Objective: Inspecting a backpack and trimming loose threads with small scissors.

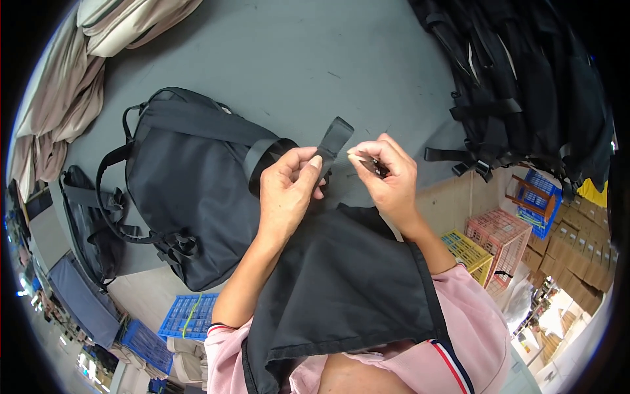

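A black backpack (187, 154) lies on the grey table (282, 59), left of centre. My left hand (285, 194) pinches a black webbing strap (336, 134) beside it, and the strap's folded end sticks up past my fingertips. Just to the right, my right hand (397, 184) is closed around a small dark metal tool (374, 165) that looks like thread snips, mostly hidden in the palm. Its thumb and forefinger come close to the strap without touching it. Black cloth (348, 289) covers my front below both hands.
Black bags (518, 85) with dangling straps are heaped at the right. Beige bags (65, 98) hang in a pile at the far left, above another black bag (92, 223). Thread scraps (334, 75) dot the tabletop. Plastic crates (499, 236) and cardboard cartons (577, 249) stand beyond the table edge.
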Available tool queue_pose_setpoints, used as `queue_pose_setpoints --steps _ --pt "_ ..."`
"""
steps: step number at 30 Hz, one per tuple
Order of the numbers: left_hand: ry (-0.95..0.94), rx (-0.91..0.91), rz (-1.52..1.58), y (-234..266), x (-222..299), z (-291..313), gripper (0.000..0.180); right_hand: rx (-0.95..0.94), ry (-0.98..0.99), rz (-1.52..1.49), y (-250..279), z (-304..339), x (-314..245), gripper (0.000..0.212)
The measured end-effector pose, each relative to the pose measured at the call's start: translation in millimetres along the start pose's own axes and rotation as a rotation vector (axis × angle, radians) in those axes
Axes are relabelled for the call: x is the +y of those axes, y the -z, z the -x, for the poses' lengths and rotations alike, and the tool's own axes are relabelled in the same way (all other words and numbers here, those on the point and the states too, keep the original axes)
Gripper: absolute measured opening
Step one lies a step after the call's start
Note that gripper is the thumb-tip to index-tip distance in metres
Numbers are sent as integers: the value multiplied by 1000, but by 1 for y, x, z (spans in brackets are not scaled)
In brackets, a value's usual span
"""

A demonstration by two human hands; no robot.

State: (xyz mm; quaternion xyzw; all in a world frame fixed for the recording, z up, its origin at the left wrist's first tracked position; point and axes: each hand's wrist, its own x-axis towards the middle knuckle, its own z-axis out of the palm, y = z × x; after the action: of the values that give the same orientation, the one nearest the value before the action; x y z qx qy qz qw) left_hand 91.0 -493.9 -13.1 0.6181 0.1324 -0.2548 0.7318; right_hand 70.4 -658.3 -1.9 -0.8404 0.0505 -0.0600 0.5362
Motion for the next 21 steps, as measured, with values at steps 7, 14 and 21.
queue_pose_setpoints --steps 7,14,21 --pt "-411 -214 -558 11 33 27 22 -32 -30 -181 3 3 7 13" --pt "-799 936 -594 144 47 67 22 53 -188 -406 14 -34 3 22" --pt "-277 1026 -27 251 11 80 75 -417 151 206 -86 -95 2 27"
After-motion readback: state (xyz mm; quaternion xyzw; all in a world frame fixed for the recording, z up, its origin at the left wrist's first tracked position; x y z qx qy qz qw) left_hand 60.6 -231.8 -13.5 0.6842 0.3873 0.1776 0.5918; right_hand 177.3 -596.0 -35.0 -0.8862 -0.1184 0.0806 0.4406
